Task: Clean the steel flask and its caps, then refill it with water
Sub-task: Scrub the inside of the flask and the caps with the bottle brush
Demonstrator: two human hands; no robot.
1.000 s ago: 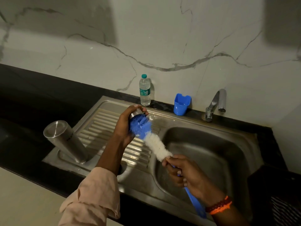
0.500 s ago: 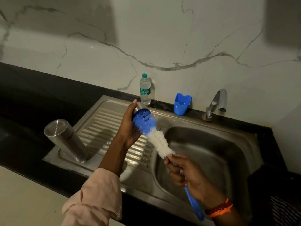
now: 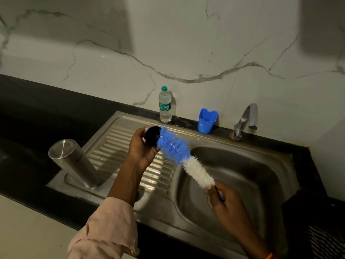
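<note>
The left hand [image 3: 142, 146] grips a round steel cap [image 3: 151, 136] over the ribbed drainboard; the right hand [image 3: 223, 200] grasps a blue-and-white bottle brush [image 3: 183, 158] at its mouth. Cap-scrubbing seems underway; next, likely rinsing. The steel flask [image 3: 74, 162] stands inverted, far left.

Steel flask [image 3: 74, 163] inverted, leaning on drainboard, dark-mouthed steel cap [image 3: 151, 136] against blue brush [image 3: 174, 146]

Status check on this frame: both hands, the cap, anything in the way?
Left hand holds the cap, open side toward the brush. Right hand has its grip on the bottle brush, blue bristles at the cap's mouth. Flask inverted on drainboard. Nothing in the way.
</note>
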